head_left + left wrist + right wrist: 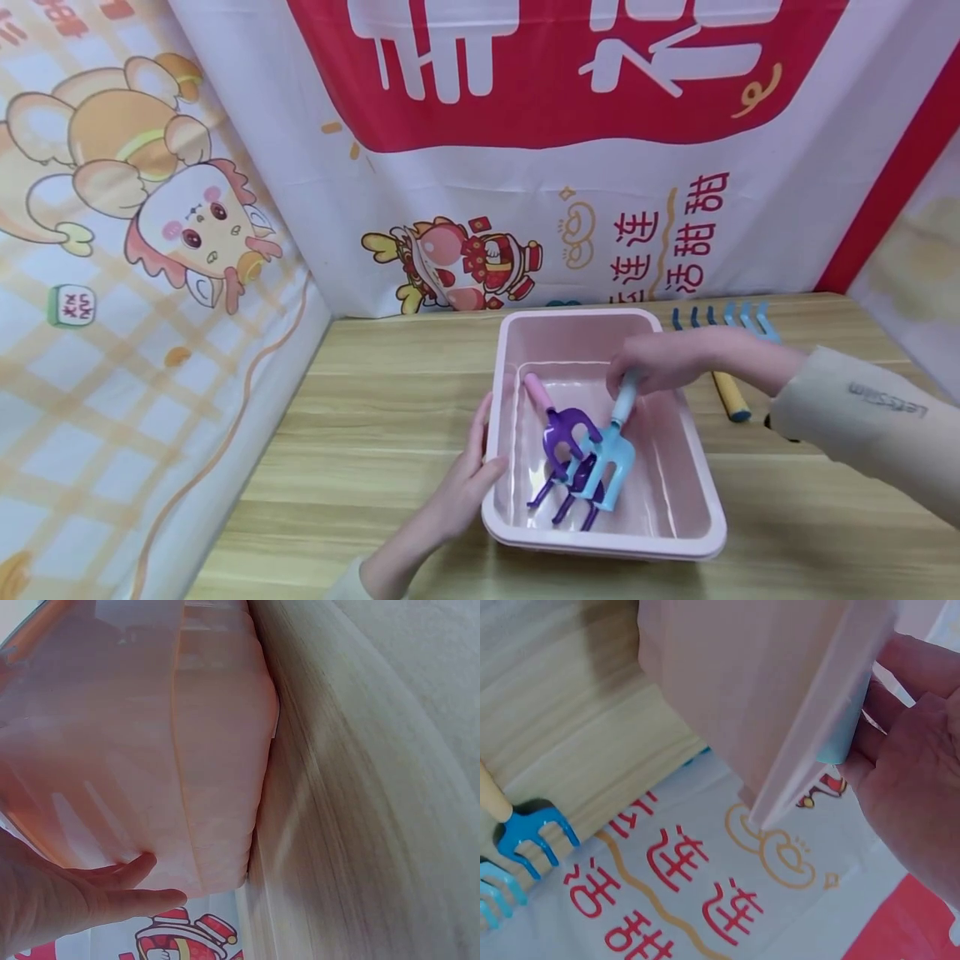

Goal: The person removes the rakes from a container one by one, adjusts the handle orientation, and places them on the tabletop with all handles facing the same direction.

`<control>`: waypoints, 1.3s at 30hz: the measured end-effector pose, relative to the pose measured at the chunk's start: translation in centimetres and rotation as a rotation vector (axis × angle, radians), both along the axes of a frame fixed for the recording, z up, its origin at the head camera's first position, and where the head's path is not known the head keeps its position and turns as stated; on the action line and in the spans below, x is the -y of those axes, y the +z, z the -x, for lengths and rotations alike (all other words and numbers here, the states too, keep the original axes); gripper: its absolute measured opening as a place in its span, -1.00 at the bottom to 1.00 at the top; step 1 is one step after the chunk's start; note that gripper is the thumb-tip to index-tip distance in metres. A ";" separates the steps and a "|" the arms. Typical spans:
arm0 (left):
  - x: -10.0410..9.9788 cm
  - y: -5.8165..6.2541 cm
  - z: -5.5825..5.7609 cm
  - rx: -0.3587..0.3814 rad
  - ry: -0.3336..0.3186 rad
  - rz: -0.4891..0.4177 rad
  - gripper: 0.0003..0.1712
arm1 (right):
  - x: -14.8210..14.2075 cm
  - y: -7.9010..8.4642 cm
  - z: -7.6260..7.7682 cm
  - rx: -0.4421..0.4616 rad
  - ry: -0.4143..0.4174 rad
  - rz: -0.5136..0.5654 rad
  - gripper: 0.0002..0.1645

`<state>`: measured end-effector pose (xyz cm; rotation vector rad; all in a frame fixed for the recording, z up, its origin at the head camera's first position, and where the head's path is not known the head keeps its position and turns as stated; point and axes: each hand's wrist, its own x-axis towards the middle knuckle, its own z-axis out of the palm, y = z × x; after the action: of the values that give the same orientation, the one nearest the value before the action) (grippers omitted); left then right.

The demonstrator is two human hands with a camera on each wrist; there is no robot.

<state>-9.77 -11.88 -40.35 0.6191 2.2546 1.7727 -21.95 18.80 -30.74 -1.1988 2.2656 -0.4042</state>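
Note:
A pink plastic basin (pixel 697 492) stands on the wooden table. Over its right side reaches my right hand (pixel 658 362), gripping the pale handle of a light blue toy garden rake (pixel 617 458); the rake's tines are inside the basin. In the right wrist view the handle's end (pixel 844 735) shows between the fingers and the rim. Beside it in the basin lies a purple rake (pixel 564 429) with a pink handle, and partly beneath them are more purple tines (pixel 558 500). My left hand (pixel 467 479) rests against the basin's left outer wall, its fingers (pixel 142 902) extended.
To the right of the basin lie a dark blue rake (pixel 536 832) with a yellow handle (pixel 729 396) and a light blue rake (pixel 761 321), partly hidden behind my right arm. Printed cloth (pixel 450 192) hangs at the table's back edge, and another (pixel 172 358) covers the left side.

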 end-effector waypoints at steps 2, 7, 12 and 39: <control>0.0 0.0 0.0 -0.001 0.002 -0.001 -0.12 | -0.4 0.4 -0.1 -0.015 0.007 0.007 -0.67; 0.2 0.0 0.1 -0.003 0.000 -0.011 -0.12 | -0.9 1.3 -0.4 -0.025 0.025 0.037 -0.66; 0.2 0.1 0.0 -0.008 -0.003 -0.004 -0.13 | -1.5 1.7 -0.7 -0.031 0.036 0.111 -0.66; -0.1 -0.4 -0.1 -0.020 0.023 0.048 -0.10 | -6.1 3.6 -1.5 -0.210 -0.204 0.125 -0.65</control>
<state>-9.64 -11.83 -40.73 0.6058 2.3193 1.7250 -20.47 24.89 -27.14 -1.1185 2.5894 -0.5245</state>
